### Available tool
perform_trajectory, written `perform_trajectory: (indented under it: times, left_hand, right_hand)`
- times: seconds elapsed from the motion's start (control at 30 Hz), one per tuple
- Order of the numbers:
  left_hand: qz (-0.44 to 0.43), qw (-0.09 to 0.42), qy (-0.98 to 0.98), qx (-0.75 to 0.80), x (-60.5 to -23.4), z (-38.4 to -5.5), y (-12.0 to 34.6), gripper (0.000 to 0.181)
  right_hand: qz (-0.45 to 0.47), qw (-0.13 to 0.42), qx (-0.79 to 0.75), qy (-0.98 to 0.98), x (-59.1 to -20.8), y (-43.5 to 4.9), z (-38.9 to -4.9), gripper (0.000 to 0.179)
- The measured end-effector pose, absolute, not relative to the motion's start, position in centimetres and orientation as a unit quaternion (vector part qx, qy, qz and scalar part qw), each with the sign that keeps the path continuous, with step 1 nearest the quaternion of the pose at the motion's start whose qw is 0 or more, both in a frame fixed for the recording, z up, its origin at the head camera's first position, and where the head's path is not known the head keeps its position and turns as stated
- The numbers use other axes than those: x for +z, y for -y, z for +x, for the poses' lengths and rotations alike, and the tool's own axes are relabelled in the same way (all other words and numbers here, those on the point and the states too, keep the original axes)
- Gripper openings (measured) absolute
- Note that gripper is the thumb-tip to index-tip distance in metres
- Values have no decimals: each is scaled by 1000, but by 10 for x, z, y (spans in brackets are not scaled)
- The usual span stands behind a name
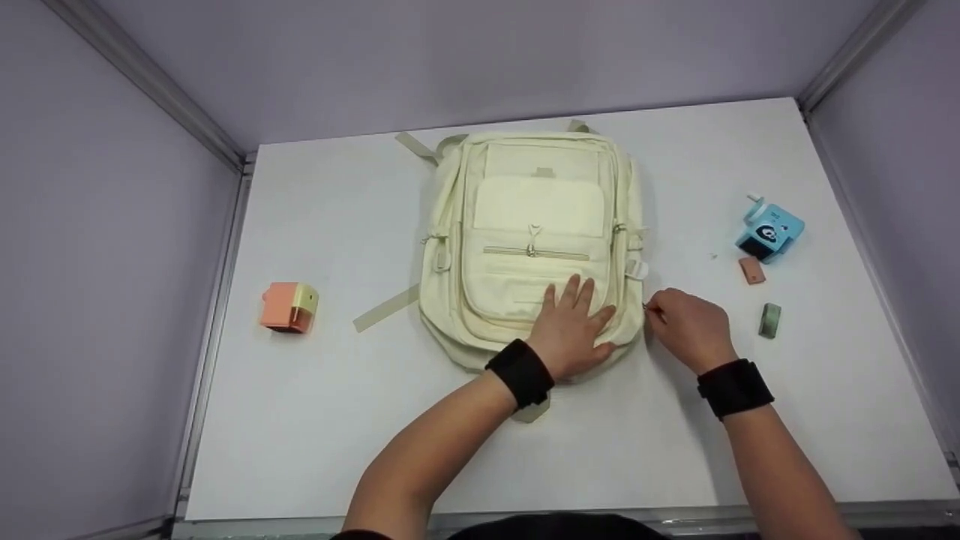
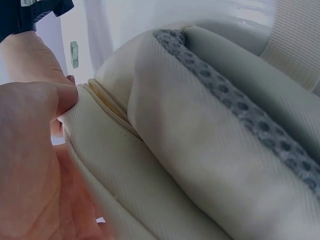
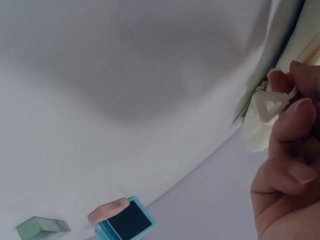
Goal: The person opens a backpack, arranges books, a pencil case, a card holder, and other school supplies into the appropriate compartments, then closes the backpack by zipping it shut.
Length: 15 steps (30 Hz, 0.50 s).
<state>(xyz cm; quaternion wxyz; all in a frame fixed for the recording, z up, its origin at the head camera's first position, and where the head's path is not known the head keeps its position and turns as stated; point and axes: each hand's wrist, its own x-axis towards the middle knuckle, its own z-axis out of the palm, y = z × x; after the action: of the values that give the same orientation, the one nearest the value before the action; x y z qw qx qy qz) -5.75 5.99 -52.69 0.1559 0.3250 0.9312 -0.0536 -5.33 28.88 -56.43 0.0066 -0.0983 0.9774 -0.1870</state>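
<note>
A cream backpack [image 1: 536, 202] lies front side up on the white table. My left hand [image 1: 568, 334] rests on its lower right part, fingers straight and spread over the front pocket. At the bag's right edge my right hand [image 1: 691, 328] pinches a small zipper pull, mostly hidden by the fingers. The right wrist view shows a white triangular piece [image 3: 267, 106] against these fingertips. In the left wrist view a zipper [image 2: 112, 105] runs along the bag's side, slightly parted near the fingers.
Right of the bag are a blue crank pencil sharpener [image 1: 772, 229], a small pink eraser-like block [image 1: 751, 270] and a green one [image 1: 769, 320]. An orange and yellow sharpener [image 1: 289, 306] stands on the left. A loose strap [image 1: 386, 307] sticks out leftward. Grey panels surround the table.
</note>
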Motion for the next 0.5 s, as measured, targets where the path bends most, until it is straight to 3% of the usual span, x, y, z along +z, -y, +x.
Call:
perform_trajectory:
  times: [0.5]
  left_hand:
    - [326, 156, -931, -54, -528, -57, -61, 63]
  right_hand:
    - [-111, 46, -201, -972, -554, -284, -35, 6]
